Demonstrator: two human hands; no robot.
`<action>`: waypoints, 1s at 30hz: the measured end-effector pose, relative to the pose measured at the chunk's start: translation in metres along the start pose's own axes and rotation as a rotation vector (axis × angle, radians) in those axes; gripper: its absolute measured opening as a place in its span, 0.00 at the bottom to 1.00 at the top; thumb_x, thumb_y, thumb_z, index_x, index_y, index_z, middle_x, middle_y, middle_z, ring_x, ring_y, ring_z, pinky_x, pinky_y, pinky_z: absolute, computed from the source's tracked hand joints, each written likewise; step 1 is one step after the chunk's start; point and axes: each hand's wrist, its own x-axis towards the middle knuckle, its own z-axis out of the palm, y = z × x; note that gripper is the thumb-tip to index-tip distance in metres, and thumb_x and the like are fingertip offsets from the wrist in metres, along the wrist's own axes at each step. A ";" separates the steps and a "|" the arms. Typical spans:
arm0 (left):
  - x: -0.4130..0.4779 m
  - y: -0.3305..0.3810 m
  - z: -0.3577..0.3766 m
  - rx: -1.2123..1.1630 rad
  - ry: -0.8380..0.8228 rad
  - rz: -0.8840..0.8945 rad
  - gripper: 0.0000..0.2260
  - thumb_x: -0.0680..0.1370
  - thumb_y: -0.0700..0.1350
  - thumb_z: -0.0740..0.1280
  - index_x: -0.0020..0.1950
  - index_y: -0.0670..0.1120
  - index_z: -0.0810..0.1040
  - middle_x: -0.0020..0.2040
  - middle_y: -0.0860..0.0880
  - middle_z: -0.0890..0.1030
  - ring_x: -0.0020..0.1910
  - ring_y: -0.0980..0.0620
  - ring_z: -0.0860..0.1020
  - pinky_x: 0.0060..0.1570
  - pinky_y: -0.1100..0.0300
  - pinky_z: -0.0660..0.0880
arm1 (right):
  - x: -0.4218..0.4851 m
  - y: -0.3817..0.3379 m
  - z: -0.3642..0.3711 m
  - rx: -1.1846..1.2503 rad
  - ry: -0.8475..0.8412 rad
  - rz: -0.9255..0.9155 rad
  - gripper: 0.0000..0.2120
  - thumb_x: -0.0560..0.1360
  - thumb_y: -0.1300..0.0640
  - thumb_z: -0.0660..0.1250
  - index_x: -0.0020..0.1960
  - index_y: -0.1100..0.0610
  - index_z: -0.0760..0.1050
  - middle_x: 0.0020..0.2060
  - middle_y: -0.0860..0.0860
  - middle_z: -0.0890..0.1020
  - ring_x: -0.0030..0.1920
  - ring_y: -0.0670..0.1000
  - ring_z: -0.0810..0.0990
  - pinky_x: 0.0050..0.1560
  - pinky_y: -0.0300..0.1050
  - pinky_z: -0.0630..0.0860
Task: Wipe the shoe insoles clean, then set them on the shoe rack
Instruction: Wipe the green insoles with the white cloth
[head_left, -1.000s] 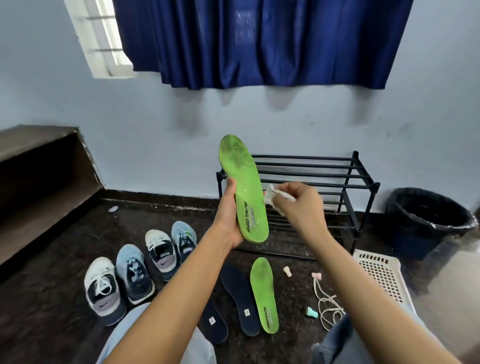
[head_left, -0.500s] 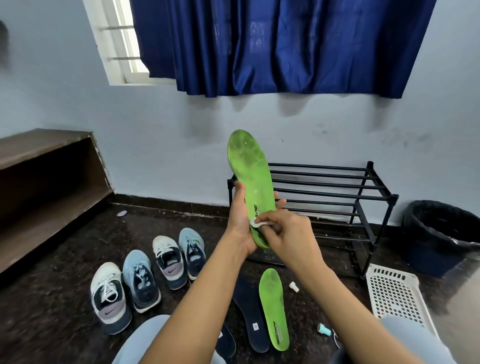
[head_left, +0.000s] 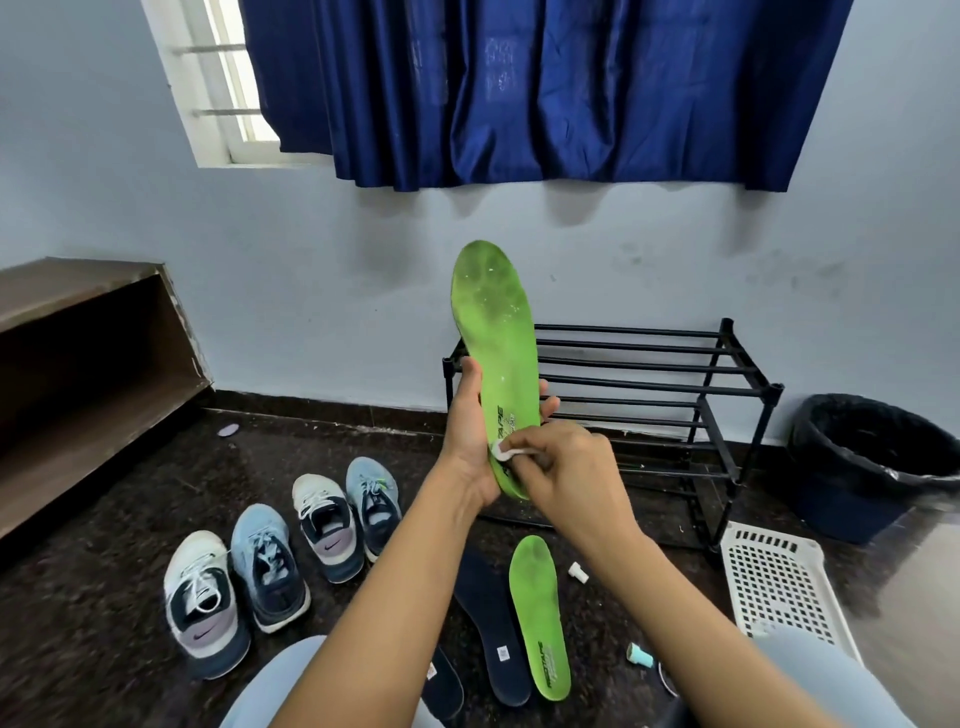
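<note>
**A:** How will that green insole handle?

**B:** Light, I'd judge. It looks like thin foam, bendy along its length and not fragile. The heel half is the place to hold it, with the edges clasped so the toe end doesn't flop.

**A:** Where is it now?

**B:** In the air in front of the shoe rack, upright with the toe end up. The left hand grips the heel half from the left, and its fingertips show past the right edge.

**A:** And the right hand?

**B:** Its fingers are curled, pinching a small white wipe against the insole's face just above the heel. The forearm comes in from the near right.

**A:** Any others?

**B:** A second green insole and a dark insole lie on the near floor.
</note>
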 end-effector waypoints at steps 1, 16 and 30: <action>0.000 -0.001 0.000 0.001 0.003 0.003 0.38 0.77 0.70 0.48 0.53 0.37 0.79 0.43 0.41 0.81 0.42 0.46 0.81 0.45 0.53 0.78 | 0.004 0.001 0.001 -0.036 0.023 0.001 0.09 0.67 0.62 0.71 0.43 0.50 0.84 0.36 0.50 0.83 0.38 0.53 0.79 0.42 0.46 0.77; -0.003 0.009 -0.002 -0.072 -0.062 0.003 0.36 0.78 0.69 0.48 0.55 0.38 0.79 0.49 0.41 0.82 0.45 0.45 0.81 0.45 0.52 0.79 | 0.002 -0.008 -0.009 0.084 -0.154 0.065 0.08 0.68 0.59 0.72 0.44 0.46 0.84 0.33 0.49 0.81 0.34 0.48 0.76 0.38 0.40 0.71; -0.009 0.012 -0.005 -0.056 -0.029 -0.046 0.33 0.79 0.66 0.53 0.51 0.38 0.82 0.46 0.41 0.81 0.42 0.46 0.80 0.44 0.56 0.80 | 0.015 -0.015 0.006 0.139 0.000 0.012 0.10 0.67 0.66 0.70 0.42 0.53 0.84 0.35 0.48 0.85 0.35 0.42 0.79 0.39 0.29 0.72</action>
